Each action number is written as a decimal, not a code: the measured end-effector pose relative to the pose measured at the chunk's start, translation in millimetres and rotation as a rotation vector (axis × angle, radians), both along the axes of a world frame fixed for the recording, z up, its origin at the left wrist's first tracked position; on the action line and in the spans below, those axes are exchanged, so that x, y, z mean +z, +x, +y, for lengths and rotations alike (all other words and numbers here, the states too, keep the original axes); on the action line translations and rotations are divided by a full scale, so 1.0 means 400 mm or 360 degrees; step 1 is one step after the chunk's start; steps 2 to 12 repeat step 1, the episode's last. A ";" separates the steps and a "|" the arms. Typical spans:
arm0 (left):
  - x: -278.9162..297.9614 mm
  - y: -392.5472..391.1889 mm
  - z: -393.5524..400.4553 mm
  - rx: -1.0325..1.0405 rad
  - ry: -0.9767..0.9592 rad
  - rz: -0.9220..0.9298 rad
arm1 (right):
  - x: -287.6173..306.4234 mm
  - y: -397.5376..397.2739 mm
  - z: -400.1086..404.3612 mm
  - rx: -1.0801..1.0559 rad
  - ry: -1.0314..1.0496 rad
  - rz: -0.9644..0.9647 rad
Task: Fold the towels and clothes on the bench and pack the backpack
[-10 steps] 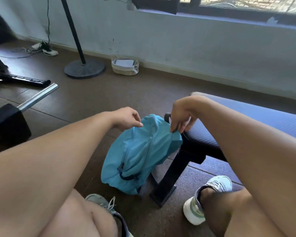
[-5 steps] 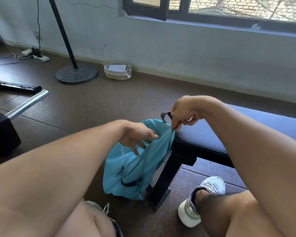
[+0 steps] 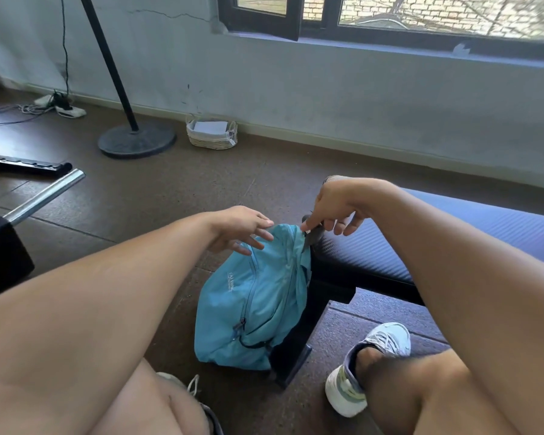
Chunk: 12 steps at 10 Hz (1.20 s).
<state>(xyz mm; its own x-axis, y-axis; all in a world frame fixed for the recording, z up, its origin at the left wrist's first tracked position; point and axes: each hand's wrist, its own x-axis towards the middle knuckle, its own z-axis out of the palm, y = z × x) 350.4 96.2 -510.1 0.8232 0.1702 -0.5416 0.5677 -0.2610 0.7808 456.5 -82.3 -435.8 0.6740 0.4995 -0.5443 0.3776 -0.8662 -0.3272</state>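
Blue padding covers the bench surface (image 3: 437, 246), which takes up the right side and is the biggest thing here; no towels or clothes can be seen on the part in view, so the folding looks done, or else they're out of shot. Next down in size, the teal backpack (image 3: 255, 296) is stood on the floor, leaned against the bench's dark leg (image 3: 299, 343), probably so it's kept upright for zipping. It looks fairly full, though what's inside can't be told.

The right hand (image 3: 343, 205) is held over the bag's top edge, and something small and dark there, likely a zipper pull or strap loop, is pinched between thumb and forefinger. The left hand (image 3: 242, 230) is laid against the top of the bag with its fingers (image 3: 258, 243) spread and fairly straight, nothing gripped, seemingly to steady the fabric.

Around it all: a round lamp base (image 3: 137, 139) and a small woven basket (image 3: 211, 135) are set by the wall, well apart from the bag, and a metal bar (image 3: 44, 196) is off to the left. White sneakers (image 3: 368, 368) are planted near the bench leg. Nothing is blocking the bag.
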 end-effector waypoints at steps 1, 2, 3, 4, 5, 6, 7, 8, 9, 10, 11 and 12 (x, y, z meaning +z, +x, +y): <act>0.006 0.004 0.016 0.0178 -0.0013 -0.0177 | 0.014 0.007 -0.015 -0.0092 0.0118 -0.0047; 0.006 0.004 0.016 0.0178 -0.0013 -0.0177 | 0.014 0.007 -0.015 -0.0092 0.0118 -0.0047; 0.006 0.004 0.016 0.0178 -0.0013 -0.0177 | 0.014 0.007 -0.015 -0.0092 0.0118 -0.0047; 0.006 0.004 0.016 0.0178 -0.0013 -0.0177 | 0.014 0.007 -0.015 -0.0092 0.0118 -0.0047; 0.006 0.004 0.016 0.0178 -0.0013 -0.0177 | 0.014 0.007 -0.015 -0.0092 0.0118 -0.0047; 0.006 0.004 0.016 0.0178 -0.0013 -0.0177 | 0.014 0.007 -0.015 -0.0092 0.0118 -0.0047; 0.006 0.004 0.016 0.0178 -0.0013 -0.0177 | 0.014 0.007 -0.015 -0.0092 0.0118 -0.0047; 0.006 0.004 0.016 0.0178 -0.0013 -0.0177 | 0.014 0.007 -0.015 -0.0092 0.0118 -0.0047; 0.006 0.004 0.016 0.0178 -0.0013 -0.0177 | 0.014 0.007 -0.015 -0.0092 0.0118 -0.0047; 0.006 0.004 0.016 0.0178 -0.0013 -0.0177 | 0.014 0.007 -0.015 -0.0092 0.0118 -0.0047; 0.006 0.004 0.016 0.0178 -0.0013 -0.0177 | 0.014 0.007 -0.015 -0.0092 0.0118 -0.0047; 0.006 0.004 0.016 0.0178 -0.0013 -0.0177 | 0.014 0.007 -0.015 -0.0092 0.0118 -0.0047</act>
